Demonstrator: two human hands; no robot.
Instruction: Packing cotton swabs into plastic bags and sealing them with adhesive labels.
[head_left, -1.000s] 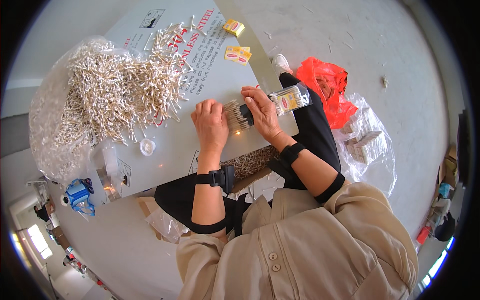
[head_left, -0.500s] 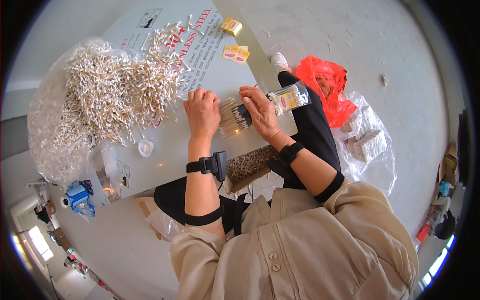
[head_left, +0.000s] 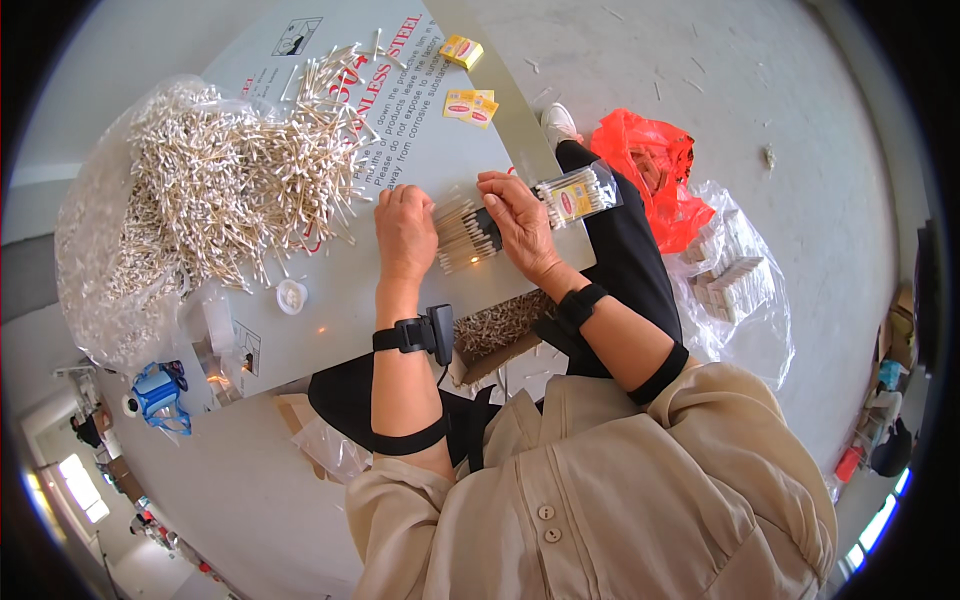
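My left hand (head_left: 405,235) is closed, fingers curled down just left of a row of cotton swabs (head_left: 463,240) on the table. Whatever it may hold is hidden beneath the fingers. Across from it, my right hand (head_left: 522,222) bends over the right end of that row, thumb and fingers drawn together. What lies between them cannot be made out. Beneath and beside this hand shows a dark strip (head_left: 489,228) crossing the swabs. Right of the hand, at the table's edge, lies a clear bag of swabs with a yellow card (head_left: 578,197).
A large clear bag (head_left: 85,235) spills a heap of loose swabs (head_left: 230,170) on the left. Yellow cards (head_left: 470,107) and a yellow stack (head_left: 462,52) lie at the back. A small white cup (head_left: 291,296) stands near. Below are a swab-filled box (head_left: 500,328) and a red bag (head_left: 650,170).
My left hand has shifted slightly toward me, its fingers more tightly curled. My right hand and the bag beside it have hardly moved.
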